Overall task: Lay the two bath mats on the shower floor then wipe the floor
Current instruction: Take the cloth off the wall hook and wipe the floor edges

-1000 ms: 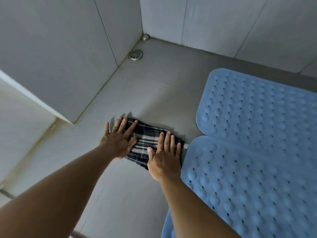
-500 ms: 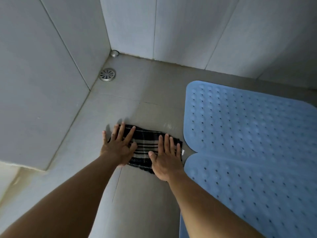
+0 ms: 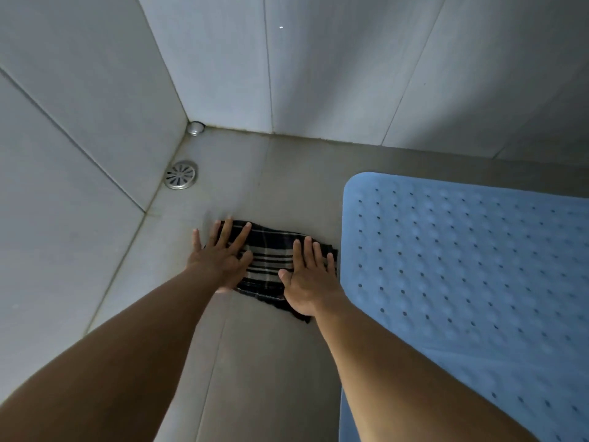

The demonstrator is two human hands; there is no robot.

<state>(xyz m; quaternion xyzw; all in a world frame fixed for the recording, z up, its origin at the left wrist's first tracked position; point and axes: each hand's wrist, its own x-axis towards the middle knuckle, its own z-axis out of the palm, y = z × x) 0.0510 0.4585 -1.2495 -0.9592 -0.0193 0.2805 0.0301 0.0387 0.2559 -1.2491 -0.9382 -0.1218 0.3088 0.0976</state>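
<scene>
Centre of the frame: a dark plaid cloth (image 3: 271, 261), spread flat on the grey shower floor (image 3: 271, 362). Left hand (image 3: 220, 260) on the cloth's left end, palm down, fingers straight and fanned wide, little finger off the cloth and over bare tile. Right hand (image 3: 307, 282) on the cloth's right end, palm down, fingers straight and close together, thumb out to the left. Nothing gripped or pinched; both flat and open-palmed, pressing on the cloth. Between the two hands, a bare strip of the cloth's pale stripes. Bare forearms coming in from the lower left and from the bottom edge.

Right half of the frame: a blue bath mat (image 3: 462, 266), covered in bumps and small holes, lying flat on the floor with a rounded corner toward the top centre. Left edge just beside the cloth's right end and the right hand's little finger; touching or not, cannot tell. Lower right: a second mat (image 3: 516, 409), same blue, blurred, with a faint pale band at the join. A sliver of blue also at the bottom edge, left of the right forearm.

Upper left of centre: a round metal drain (image 3: 180, 174) set in the floor beside the left wall, well apart from the cloth. Above it, in the very corner, a small metal fitting (image 3: 195, 127). Pale grey wall tiles (image 3: 95, 122) across the left side and the top.
</scene>
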